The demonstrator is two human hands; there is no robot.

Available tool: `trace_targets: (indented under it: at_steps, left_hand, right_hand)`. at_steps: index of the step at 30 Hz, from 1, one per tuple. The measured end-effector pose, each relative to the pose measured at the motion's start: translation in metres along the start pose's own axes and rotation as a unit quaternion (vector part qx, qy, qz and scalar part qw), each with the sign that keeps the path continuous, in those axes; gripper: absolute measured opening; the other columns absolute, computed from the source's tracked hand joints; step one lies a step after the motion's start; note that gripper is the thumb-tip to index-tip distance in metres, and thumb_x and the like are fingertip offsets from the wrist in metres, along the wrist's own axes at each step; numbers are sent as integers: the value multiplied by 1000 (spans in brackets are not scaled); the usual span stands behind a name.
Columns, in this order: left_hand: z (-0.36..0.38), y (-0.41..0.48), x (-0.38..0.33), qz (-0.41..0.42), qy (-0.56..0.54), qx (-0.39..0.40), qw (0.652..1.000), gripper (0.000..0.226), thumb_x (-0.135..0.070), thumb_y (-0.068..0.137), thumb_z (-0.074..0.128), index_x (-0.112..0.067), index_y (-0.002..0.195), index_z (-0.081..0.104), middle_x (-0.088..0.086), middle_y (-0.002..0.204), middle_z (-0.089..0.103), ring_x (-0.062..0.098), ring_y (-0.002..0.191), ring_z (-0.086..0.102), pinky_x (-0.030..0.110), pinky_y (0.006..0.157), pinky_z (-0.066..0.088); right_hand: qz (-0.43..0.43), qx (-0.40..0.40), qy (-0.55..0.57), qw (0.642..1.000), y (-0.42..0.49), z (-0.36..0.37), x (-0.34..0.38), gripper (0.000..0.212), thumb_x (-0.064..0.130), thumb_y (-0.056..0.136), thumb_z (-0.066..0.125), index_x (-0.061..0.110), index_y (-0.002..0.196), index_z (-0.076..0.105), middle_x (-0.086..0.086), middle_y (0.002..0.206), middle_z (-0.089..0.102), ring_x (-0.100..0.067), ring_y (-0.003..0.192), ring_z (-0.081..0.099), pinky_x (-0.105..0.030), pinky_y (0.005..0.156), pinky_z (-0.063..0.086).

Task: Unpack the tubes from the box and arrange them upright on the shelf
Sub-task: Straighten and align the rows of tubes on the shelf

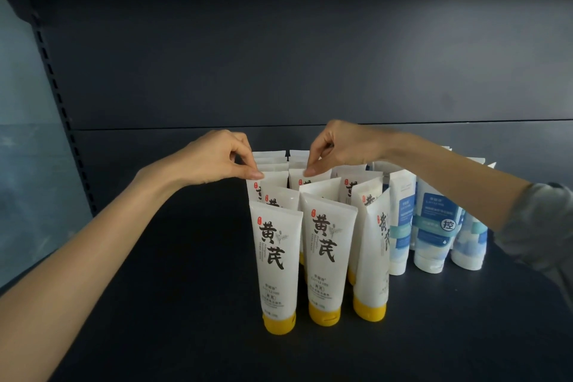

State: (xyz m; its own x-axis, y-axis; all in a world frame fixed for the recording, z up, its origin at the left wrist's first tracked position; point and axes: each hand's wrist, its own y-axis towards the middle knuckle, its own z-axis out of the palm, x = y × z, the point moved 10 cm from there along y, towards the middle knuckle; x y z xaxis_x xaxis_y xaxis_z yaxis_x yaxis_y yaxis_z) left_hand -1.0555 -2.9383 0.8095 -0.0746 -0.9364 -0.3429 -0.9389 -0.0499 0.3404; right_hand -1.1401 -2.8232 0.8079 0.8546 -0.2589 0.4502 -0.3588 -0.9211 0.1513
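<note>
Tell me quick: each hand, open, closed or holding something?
Left hand: fingers pinch the top edge of a tube in the left row.
Right hand: fingers pinch the top edge of a tube in the middle row.

Dim overall, dark shelf [155, 304] and back panel [279, 71] swallowing light, faint brighter patch on panel's upper right, white tubes [276, 257], my left hand [217, 158] and right hand [344, 146] evenly lit from the front, nearest print sharp, my forearms [108, 242] bowed by wide-angle distortion, right sleeve [539, 226] soft at edge.
</note>
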Motion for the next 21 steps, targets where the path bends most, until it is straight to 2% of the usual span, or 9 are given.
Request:
trace_targets:
  at_steps: [2,4,8,13,15,16,18,21]
  left_hand:
    - [0,0,1,-2,-3,2,1000,11,-38,73,74,-27,74,73,-10,85,57,3,66,48,23,65,38]
    - [2,-1,1,-3,-13,8,1000,9,-36,73,75,-27,74,73,-9,85,57,-6,65,50,17,62,36]
    - [4,-1,-1,4,-36,19,999,6,-31,73,77,-26,72,75,-7,86,59,-12,60,50,5,55,36]
    - [3,-1,-1,1,-36,32,999,15,-42,68,75,-28,75,75,-8,89,61,-9,59,49,11,56,38]
    - [1,0,-4,4,-42,27,999,24,-49,63,72,-30,78,76,-10,87,60,-7,57,47,17,59,36]
    - [-1,1,-7,9,-47,21,999,26,-51,62,71,-31,79,76,-11,86,60,-6,56,46,19,60,36]
    - [-1,4,-16,25,-52,12,998,28,-54,62,69,-33,80,75,-12,84,59,-5,57,46,19,59,36]
    - [7,11,-28,48,-42,18,998,17,-49,67,72,-37,79,74,-13,84,58,-9,60,48,10,57,37]
  right_hand:
    - [3,7,3,1000,0,1,0,15,27,79,75,13,84,77,4,82,73,4,72,61,-20,82,49]
    - [4,16,5,1000,-1,2,0,14,27,79,75,14,84,77,3,84,74,2,75,62,-23,84,49]
    - [6,24,3,1000,-3,3,1,12,28,79,75,17,82,77,11,78,73,5,72,61,-16,79,47]
    - [21,17,-8,1000,-12,-11,-4,22,40,78,73,20,86,76,11,89,73,4,83,63,-16,83,44]
    - [38,12,-34,999,-17,-22,-8,26,43,77,72,19,86,76,10,92,73,-1,90,63,-23,88,48]
    - [50,21,-49,997,-20,-25,-12,29,45,76,72,19,87,76,10,92,73,-1,90,63,-26,88,48]
    - [79,58,-77,992,-27,-26,-20,30,46,77,70,19,89,76,18,84,72,8,79,61,-20,76,44]
    - [117,104,-121,980,-34,-22,-32,19,41,81,69,23,83,75,21,78,71,15,70,57,-13,72,36]
